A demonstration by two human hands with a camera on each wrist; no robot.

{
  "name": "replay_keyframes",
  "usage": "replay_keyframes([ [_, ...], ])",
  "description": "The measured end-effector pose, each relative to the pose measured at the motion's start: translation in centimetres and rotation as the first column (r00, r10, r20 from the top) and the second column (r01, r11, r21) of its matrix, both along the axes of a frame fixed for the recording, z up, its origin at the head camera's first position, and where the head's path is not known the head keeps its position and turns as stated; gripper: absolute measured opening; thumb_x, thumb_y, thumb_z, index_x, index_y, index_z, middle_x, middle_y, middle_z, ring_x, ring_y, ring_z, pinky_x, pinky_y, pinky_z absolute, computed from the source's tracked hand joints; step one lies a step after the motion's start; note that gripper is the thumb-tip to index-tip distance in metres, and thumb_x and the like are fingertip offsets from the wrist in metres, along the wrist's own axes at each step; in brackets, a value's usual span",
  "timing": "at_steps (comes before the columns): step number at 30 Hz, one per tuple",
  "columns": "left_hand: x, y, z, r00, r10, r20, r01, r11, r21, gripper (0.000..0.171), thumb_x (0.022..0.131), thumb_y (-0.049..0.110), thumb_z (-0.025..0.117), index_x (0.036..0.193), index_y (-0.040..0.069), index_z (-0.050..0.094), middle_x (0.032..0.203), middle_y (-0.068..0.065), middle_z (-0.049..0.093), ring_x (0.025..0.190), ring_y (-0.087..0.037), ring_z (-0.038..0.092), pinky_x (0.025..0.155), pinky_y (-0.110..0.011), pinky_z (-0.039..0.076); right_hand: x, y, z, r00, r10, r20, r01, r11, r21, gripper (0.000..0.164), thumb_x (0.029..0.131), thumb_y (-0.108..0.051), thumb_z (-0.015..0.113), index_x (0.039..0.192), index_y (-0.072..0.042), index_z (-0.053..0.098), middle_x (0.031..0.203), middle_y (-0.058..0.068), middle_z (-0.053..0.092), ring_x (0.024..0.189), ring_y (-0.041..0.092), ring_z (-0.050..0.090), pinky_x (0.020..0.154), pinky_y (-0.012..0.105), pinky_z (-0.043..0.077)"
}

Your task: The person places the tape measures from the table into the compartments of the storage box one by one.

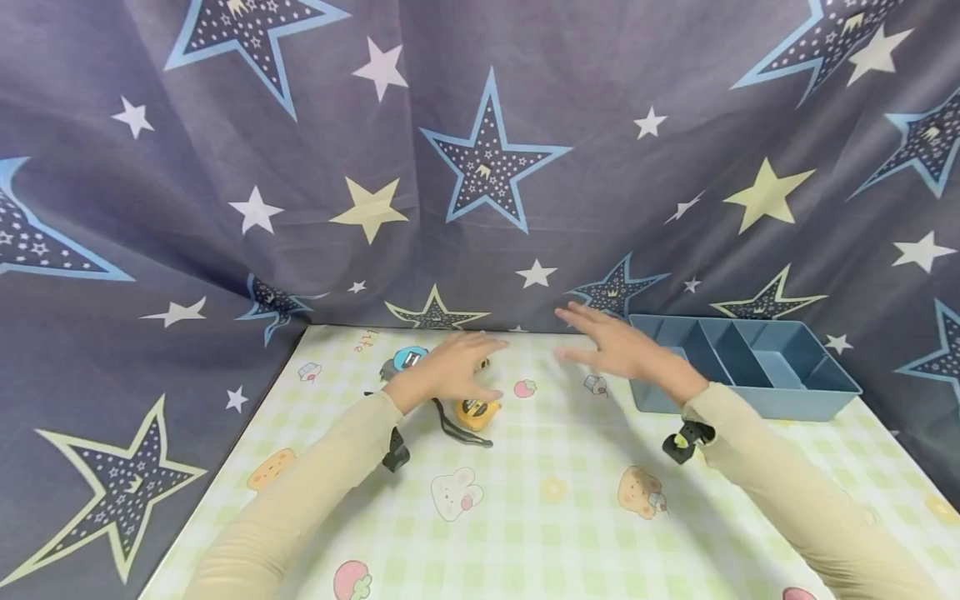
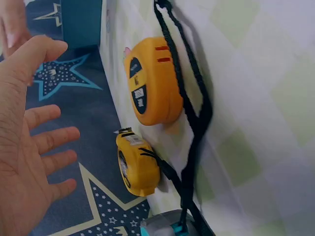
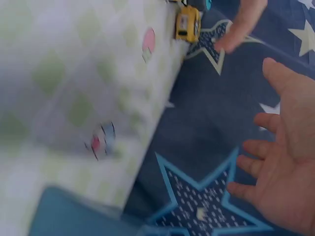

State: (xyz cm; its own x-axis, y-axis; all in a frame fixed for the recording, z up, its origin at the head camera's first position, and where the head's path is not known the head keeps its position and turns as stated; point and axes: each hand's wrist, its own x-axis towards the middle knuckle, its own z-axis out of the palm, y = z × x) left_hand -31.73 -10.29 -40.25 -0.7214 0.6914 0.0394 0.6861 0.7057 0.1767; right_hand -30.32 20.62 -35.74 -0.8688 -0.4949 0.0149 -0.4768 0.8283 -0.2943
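My left hand (image 1: pixel 448 367) hovers over a group of tape measures, fingers spread and holding nothing. An orange tape measure (image 2: pixel 160 83) lies nearest to me, below that hand. Farther back sits a smaller yellow tape measure (image 2: pixel 135 164), mostly hidden by the hand in the head view. A grey-and-blue tape measure (image 1: pixel 409 358) lies to the left, partly covered by the hand. A black wrist strap (image 1: pixel 459 432) trails beside the orange one. My right hand (image 1: pixel 621 346), its fingers extended and nothing in them, is raised just left of a blue divided box (image 1: pixel 795 404).
The blue box has several compartments and stands at the table's back right. A light green checked cloth (image 1: pixel 525 533) with cartoon prints covers the table. Behind the table's back edge hangs a dark curtain (image 1: pixel 600 225) with stars.
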Motion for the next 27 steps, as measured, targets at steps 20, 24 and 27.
replay_keyframes([
  [20, 0.8, -1.9, -0.9, 0.997, -0.029, 0.071, 0.028, 1.0, 0.014, 0.069, 0.075, 0.033, 0.086, 0.138, 0.012, 0.064, 0.136, -0.008, 0.066, 0.123, -0.029, 0.062, 0.103, -0.048, 0.051, -1.2, 13.6, 8.4, 0.894, -0.273, -0.355, 0.322, 0.943, 0.085, 0.05, 0.102, -0.03, 0.056, 0.143, -0.001, 0.052, 0.138, 0.033, 0.051, 0.114, 0.051, 0.057, 0.082, 0.066, 0.048],
  [24, 0.8, -2.1, -0.8, 0.994, -0.003, 0.11, 0.003, 1.0, 0.0, 0.064, 0.077, 0.03, 0.087, 0.135, 0.013, 0.066, 0.135, -0.004, 0.067, 0.123, -0.028, 0.062, 0.102, -0.048, 0.052, -1.3, 16.9, 8.5, 0.884, -0.339, -0.323, 0.384, 0.919, 0.089, 0.044, 0.1, -0.023, 0.057, 0.135, 0.005, 0.056, 0.127, 0.034, 0.059, 0.108, 0.05, 0.06, 0.083, 0.065, 0.049],
  [27, 0.8, -2.2, -0.7, 0.99, 0.015, 0.138, -0.014, 1.0, -0.008, 0.063, 0.076, 0.03, 0.088, 0.134, 0.014, 0.067, 0.135, -0.003, 0.067, 0.122, -0.027, 0.062, 0.1, -0.047, 0.053, -1.4, 19.3, 8.3, 0.884, -0.37, -0.287, 0.412, 0.905, 0.101, 0.04, 0.097, -0.018, 0.057, 0.126, 0.009, 0.061, 0.113, 0.033, 0.066, 0.094, 0.044, 0.065, 0.076, 0.06, 0.052],
])
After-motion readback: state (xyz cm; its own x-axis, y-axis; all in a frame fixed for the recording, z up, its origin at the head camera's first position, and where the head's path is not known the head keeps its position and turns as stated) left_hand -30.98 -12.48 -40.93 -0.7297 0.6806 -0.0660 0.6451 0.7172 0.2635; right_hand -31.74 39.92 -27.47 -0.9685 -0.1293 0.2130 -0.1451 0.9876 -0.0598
